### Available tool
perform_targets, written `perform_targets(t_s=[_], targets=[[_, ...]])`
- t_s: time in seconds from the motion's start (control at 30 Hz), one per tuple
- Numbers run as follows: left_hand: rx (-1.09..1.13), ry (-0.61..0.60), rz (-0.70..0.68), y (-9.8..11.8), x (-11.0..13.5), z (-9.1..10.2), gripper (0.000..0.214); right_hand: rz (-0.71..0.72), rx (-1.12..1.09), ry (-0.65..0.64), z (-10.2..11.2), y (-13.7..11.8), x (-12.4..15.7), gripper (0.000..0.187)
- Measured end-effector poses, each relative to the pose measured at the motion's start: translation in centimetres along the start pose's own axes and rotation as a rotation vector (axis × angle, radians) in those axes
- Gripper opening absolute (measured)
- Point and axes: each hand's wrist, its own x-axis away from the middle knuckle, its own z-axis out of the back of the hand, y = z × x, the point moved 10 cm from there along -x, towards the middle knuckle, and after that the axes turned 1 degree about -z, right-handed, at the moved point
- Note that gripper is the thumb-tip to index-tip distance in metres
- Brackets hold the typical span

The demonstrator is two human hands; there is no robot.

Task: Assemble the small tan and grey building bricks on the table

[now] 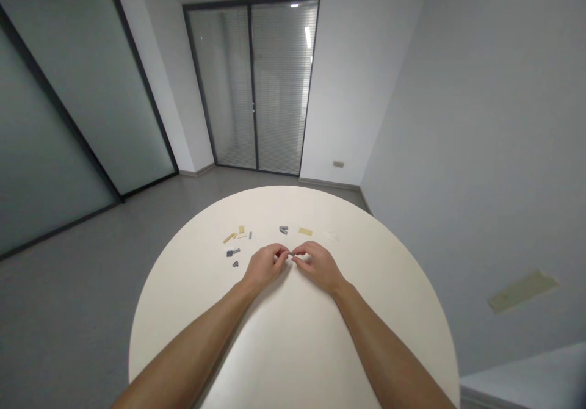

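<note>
My left hand (264, 267) and my right hand (319, 267) meet above the middle of a round cream table (366, 311). Their fingertips pinch a small grey plastic piece (289, 253), mostly hidden by the fingers. Nearest my left hand lie small grey bricks (230, 253) and slim tan plates (229, 238). A grey brick pair (284, 230) sits ahead of my fingertips. A flat tan plate (305, 231) lies ahead of my right hand, and a pale, faint piece (332, 235) lies further right.
The round table's edge curves around the hands, with a grey floor (73, 311) beyond it. A glass door with blinds (251, 85) stands ahead. A glass partition (68, 104) runs along the left, and a white wall (439, 122) along the right.
</note>
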Motion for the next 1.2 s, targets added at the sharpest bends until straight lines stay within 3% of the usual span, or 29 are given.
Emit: perform_targets(t_s=[0.53,1.2], targets=[[0.047,0.035,-0.081,0.8,0.1,0.4,0.021,-0.034,0.007,-0.001,-0.1,0.6,0.0,0.017],[0.005,0.030,-0.088,1.2,0.2,0.6,0.020,-0.031,0.005,-0.009,-0.3,0.7,-0.1,0.020]])
